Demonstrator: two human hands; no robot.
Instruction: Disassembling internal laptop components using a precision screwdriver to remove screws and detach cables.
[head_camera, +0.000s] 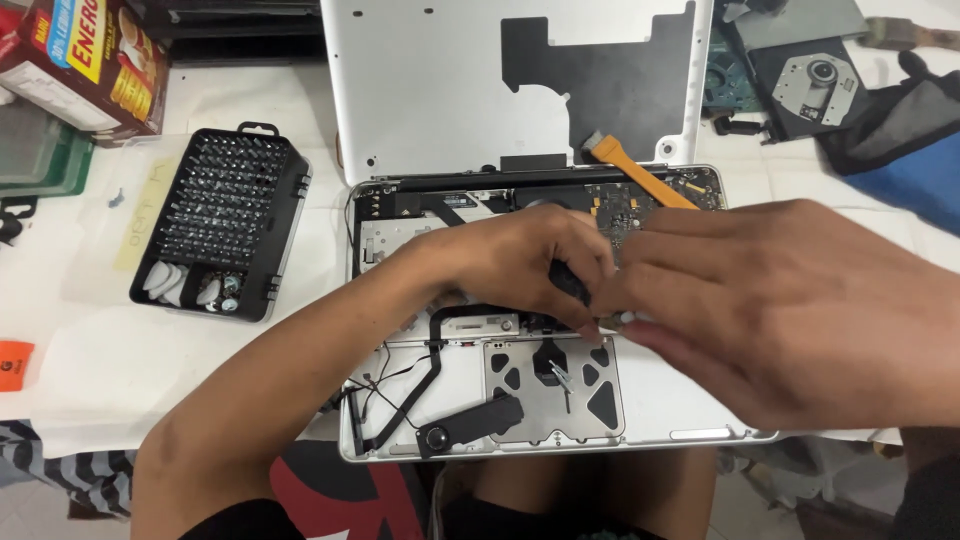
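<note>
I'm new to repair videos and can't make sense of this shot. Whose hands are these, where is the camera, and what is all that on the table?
The camera sits on a person's head and looks down, so both hands are that person's own. They work over an opened laptop, its insides bare; its removed bottom cover lies just behind it. The left hand grips a dark-handled tool, probably a screwdriver. The right hand meets it at the tip, pinching something too small to make out. An orange pry tool rests on the laptop's far edge. To the left lies a black case of screwdriver bits, with a red box in the corner. At top right is a removed disc drive.
</note>
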